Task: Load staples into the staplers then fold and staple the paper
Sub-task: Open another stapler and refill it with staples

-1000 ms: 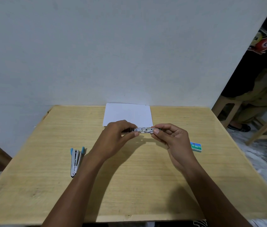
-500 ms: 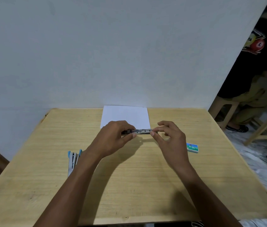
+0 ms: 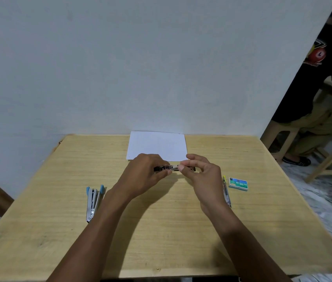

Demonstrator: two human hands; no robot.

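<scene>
Over the counter (image 3: 161, 231), just near of the white paper (image 3: 157, 145), the left hand (image 3: 142, 176) has its grip curled round one end of a silver stapler (image 3: 173, 168). The right hand (image 3: 201, 174) pinches its middle. A blue stapler (image 3: 93, 202) lies to the left and a staple box (image 3: 238, 183) to the right.

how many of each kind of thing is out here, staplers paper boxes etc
staplers: 3 (blue stapler, held stapler, yellow stapler)
paper: 1
staple box: 1
total: 5
</scene>
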